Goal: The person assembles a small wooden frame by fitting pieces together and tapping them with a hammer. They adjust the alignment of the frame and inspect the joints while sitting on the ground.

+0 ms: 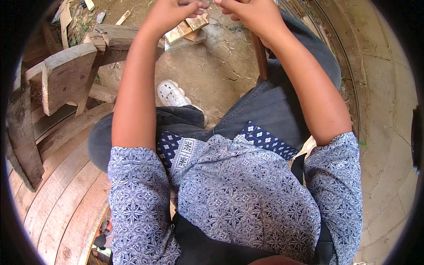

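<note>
While the right hand (251, 12) seems curled around a wooden stick (260, 57), likely stiff, light and best gripped mid-length, the left hand (180, 10) half-curls, its hold unclear.

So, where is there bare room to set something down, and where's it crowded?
Mostly bare, though lightly littered: dirt ground between the wood blocks, white shoe and wooden stick; also planks left of the left sleeve. Crowded: upper left, with timber pieces.

Left hand (187, 8) and right hand (254, 15) are up at the top edge, kinda cropped, fingertips close together. Brown wooden stick (260, 57) slants down by the right one, can't tell if it's gripped. Sawn wood blocks (179, 32) beyond, white clog (171, 93) on the dirt floor (221, 84).
</note>
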Demonstrator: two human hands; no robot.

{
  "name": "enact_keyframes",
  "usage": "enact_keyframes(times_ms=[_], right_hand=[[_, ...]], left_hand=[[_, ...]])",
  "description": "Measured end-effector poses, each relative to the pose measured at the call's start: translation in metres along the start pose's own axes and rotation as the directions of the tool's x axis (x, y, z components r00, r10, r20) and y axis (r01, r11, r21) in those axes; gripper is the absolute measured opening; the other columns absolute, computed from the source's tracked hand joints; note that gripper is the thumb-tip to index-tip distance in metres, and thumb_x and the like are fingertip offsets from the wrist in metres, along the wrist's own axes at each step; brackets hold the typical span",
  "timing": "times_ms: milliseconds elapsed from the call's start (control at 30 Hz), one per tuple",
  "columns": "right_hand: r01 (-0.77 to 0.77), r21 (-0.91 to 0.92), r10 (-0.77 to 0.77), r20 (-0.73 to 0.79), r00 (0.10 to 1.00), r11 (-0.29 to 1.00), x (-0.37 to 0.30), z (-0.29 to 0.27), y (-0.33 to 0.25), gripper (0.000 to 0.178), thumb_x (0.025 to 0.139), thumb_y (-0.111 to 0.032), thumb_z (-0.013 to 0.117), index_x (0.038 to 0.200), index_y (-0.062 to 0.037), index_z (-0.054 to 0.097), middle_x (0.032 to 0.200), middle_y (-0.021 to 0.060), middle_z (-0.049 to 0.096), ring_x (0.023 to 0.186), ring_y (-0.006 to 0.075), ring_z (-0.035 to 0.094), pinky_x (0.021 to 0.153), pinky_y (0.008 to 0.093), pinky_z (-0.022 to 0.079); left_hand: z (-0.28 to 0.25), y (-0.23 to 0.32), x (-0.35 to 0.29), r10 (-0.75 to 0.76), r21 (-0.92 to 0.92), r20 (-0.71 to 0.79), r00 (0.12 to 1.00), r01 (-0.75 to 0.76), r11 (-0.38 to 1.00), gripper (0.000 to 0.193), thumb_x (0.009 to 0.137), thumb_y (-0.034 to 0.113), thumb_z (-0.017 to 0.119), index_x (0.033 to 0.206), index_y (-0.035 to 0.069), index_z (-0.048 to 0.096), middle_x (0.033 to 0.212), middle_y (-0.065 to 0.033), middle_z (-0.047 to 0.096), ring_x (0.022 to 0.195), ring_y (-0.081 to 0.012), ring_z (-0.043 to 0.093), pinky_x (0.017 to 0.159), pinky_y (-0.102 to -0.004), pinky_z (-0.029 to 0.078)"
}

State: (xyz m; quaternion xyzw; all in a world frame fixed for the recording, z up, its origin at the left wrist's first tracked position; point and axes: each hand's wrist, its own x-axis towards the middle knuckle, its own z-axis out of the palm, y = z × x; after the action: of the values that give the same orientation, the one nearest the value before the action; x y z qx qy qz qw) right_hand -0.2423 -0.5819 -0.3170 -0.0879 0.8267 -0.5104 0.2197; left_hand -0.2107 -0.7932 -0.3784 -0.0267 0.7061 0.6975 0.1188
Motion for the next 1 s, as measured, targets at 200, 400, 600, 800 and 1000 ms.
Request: enact_keyframes(times_ms=[200, 400, 600, 800, 1000], right_hand=[[-0.06, 0.238, 0.061, 0.005, 0.998, 0.969, -0.009, -0.004, 0.002, 0.022, 0.089, -0.021, 0.072, 0.089, -0.0044, 0.058, 0.078, 0.005, 0.064, 0.068, 0.0106, 0.062, 0.057, 0.0257, 0.05], [-0.219, 0.397, 0.226, 0.032, 0.974, 0.891, -0.022, -0.011, -0.021, 0.029, 0.088, -0.019, 0.073, 0.1, -0.0052, 0.051, 0.083, 0.0072, 0.065, 0.066, 0.0114, 0.062, 0.057, 0.0245, 0.052], [-0.224, 0.387, 0.238, 0.012, 0.971, 0.894, -0.04, -0.023, -0.028, 0.027, 0.089, -0.03, 0.073, 0.099, -0.0115, 0.057, 0.094, 0.0005, 0.066, 0.076, 0.0044, 0.059, 0.066, 0.0194, 0.045], [-0.223, 0.446, 0.273, -0.051, 0.961, 0.867, -0.055, -0.027, -0.049, 0.031, 0.091, -0.028, 0.07, 0.108, -0.0098, 0.052, 0.092, 0.0023, 0.062, 0.072, 0.0043, 0.057, 0.062, 0.0202, 0.045], [-0.152, 0.5, 0.2, -0.043, 0.979, 0.852, -0.062, -0.034, -0.057, 0.028, 0.094, -0.028, 0.066, 0.108, -0.0092, 0.05, 0.092, 0.0031, 0.061, 0.07, 0.0034, 0.056, 0.06, 0.0182, 0.044]], left_hand=[[-0.007, -0.067, 0.009, -0.002, 0.356, -0.36, 0.933, 0.139, 0.924, 0.025, 0.087, 0.025, 0.073, 0.104, 0.006, 0.075, 0.083, -0.0063, 0.072, 0.073, -0.0129, 0.065, 0.068, -0.0277, 0.052], [-0.003, -0.129, 0.025, 0.186, 0.393, -0.532, 0.826, 0.046, 0.918, 0.021, 0.088, 0.018, 0.068, 0.101, 0.002, 0.072, 0.087, -0.0091, 0.072, 0.077, -0.0151, 0.067, 0.072, -0.0293, 0.053], [-0.007, -0.142, 0.023, 0.161, 0.42, -0.646, 0.746, 0.17, 0.892, 0.028, 0.091, 0.022, 0.047, 0.094, 0.001, 0.065, 0.089, -0.0228, 0.068, 0.086, -0.041, 0.064, 0.077, -0.0459, 0.048], [0.003, -0.133, 0.023, 0.255, 0.748, -0.521, 0.815, 0.292, 0.597, 0.036, 0.089, 0.037, 0.055, 0.093, 0.001, 0.058, 0.1, -0.0173, 0.064, 0.098, -0.0355, 0.059, 0.086, -0.0488, 0.04], [0.028, -0.142, 0.03, 0.377, 0.867, -0.453, 0.808, 0.301, 0.397, 0.062, 0.081, 0.051, 0.067, 0.104, -0.005, 0.051, 0.109, -0.0179, 0.051, 0.106, -0.0332, 0.05, 0.085, -0.0476, 0.035]])
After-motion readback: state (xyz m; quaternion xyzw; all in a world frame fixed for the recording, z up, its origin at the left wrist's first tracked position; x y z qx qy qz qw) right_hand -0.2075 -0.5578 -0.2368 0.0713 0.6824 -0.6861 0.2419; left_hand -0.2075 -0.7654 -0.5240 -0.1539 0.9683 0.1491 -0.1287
